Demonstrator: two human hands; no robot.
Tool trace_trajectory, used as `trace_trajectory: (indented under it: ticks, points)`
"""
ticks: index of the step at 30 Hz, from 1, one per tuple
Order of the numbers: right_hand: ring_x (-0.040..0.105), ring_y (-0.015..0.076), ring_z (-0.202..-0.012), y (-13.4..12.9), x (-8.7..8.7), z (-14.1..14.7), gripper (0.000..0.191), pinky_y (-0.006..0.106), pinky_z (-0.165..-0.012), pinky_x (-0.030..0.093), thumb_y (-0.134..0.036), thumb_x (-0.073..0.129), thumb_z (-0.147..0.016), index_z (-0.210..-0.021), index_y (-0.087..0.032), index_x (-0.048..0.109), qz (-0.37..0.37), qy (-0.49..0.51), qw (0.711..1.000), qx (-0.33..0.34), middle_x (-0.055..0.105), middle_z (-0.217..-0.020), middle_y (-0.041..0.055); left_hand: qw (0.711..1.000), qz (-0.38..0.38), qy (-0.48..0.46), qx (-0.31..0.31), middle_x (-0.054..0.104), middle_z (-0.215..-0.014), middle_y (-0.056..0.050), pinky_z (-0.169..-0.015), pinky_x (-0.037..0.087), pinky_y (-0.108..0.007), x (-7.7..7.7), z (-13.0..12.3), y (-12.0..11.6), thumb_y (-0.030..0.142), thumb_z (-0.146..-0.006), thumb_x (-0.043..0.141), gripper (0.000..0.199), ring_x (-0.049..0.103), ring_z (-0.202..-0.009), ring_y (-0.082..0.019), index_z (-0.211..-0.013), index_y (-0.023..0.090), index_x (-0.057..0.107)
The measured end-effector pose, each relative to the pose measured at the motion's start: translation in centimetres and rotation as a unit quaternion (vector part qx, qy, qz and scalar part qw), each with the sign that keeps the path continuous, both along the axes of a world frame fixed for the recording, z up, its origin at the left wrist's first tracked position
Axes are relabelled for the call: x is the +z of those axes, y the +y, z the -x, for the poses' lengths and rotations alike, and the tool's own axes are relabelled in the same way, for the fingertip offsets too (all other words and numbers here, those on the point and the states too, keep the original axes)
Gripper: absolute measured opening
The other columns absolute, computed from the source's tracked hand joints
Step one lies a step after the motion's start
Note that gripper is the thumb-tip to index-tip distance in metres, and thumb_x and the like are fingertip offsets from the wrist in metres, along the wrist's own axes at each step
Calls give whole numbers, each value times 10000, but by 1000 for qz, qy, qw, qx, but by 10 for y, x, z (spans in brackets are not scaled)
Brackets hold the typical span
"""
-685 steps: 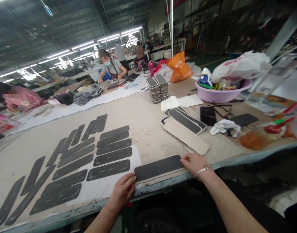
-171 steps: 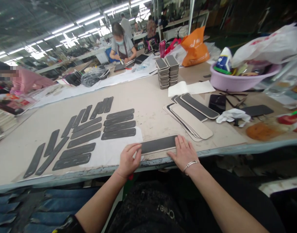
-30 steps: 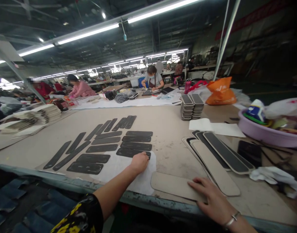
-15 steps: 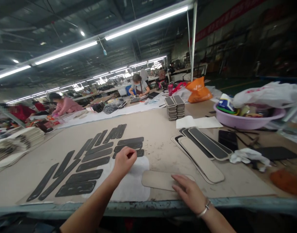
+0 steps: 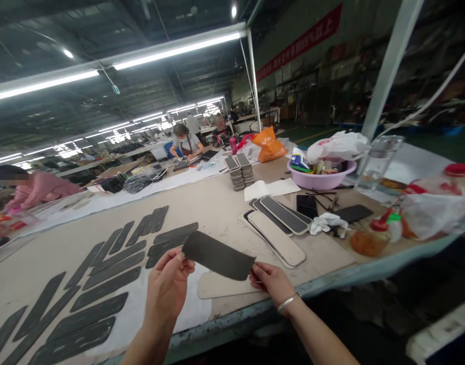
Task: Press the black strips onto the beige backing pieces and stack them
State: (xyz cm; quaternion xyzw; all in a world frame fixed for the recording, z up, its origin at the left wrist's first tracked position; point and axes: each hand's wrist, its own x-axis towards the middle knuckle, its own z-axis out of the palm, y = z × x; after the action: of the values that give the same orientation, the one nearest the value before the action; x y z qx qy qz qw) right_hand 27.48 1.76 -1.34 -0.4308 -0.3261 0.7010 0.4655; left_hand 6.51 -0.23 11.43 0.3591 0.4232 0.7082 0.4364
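Observation:
A dark rectangular piece (image 5: 219,255) is stretched between my two hands, above a beige rounded board (image 5: 222,287) lying near the table's front edge. My left hand (image 5: 169,279) pinches its left end. Its right end is gripped by my right hand (image 5: 270,281), which wears a bracelet. Rows of dark glossy strips (image 5: 112,274) lie to the left, some on a white sheet (image 5: 133,314). Just beyond my right hand, a fanned pile of beige and dark-faced boards (image 5: 274,233) rests on the table.
Two stacks of boards (image 5: 239,172) stand farther back. On the right are a lilac basin (image 5: 319,178), a phone (image 5: 307,206), a crumpled white cloth (image 5: 328,223), a jar of amber liquid (image 5: 369,241) and a glass (image 5: 379,165). Other people work at tables behind.
The view has swung to the right. Both hands now hold a dark piece stretched between them; before, my right hand rested on the beige board and my left was curled above the white sheet.

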Motion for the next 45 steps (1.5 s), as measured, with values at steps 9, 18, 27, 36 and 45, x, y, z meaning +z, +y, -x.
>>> trace_trajectory:
  ticks: [9,18,27,36,45]
  points:
    - [492,68,-509,8,14,-30,370,211,-528,458,-509,671,-607,-721,-172,571,-33,-104,994,-9,555,-609,-30,998,45,-40,-29,577,-720,14,-575,494,-180,-29,18,-9,235,-621,697,192,595,-639,-98,-761,154,595]
    - [484,122,-508,11,8,-58,238,248,-530,339,-389,573,-673,-531,-199,600,-93,-457,883,45,516,-450,-21,949,238,207,-28,440,-469,66,-394,294,-167,-93,46,-4,409,-649,679,294,399,-407,-58,-699,149,552]
    - [534,151,-600,18,-7,-53,263,253,-554,328,-394,527,-707,-561,-211,649,-88,-615,773,127,630,-606,34,848,278,447,-58,502,-506,35,-473,312,-203,-135,66,-4,453,-680,565,303,451,-491,-108,-597,163,585]
    - [563,206,-656,24,-8,-54,354,294,-600,343,-440,437,-772,-566,-219,622,-96,-656,721,201,626,-637,60,746,282,600,-67,637,-630,-17,-591,352,-236,-137,67,1,353,-772,494,260,572,-649,-157,-652,175,642]
    - [599,249,-750,30,-20,-54,400,337,-675,383,-464,370,-803,-657,-216,648,-98,-680,687,236,660,-765,95,667,284,684,-83,673,-725,-68,-643,359,-259,-136,65,6,373,-824,459,304,603,-733,-189,-697,166,642]
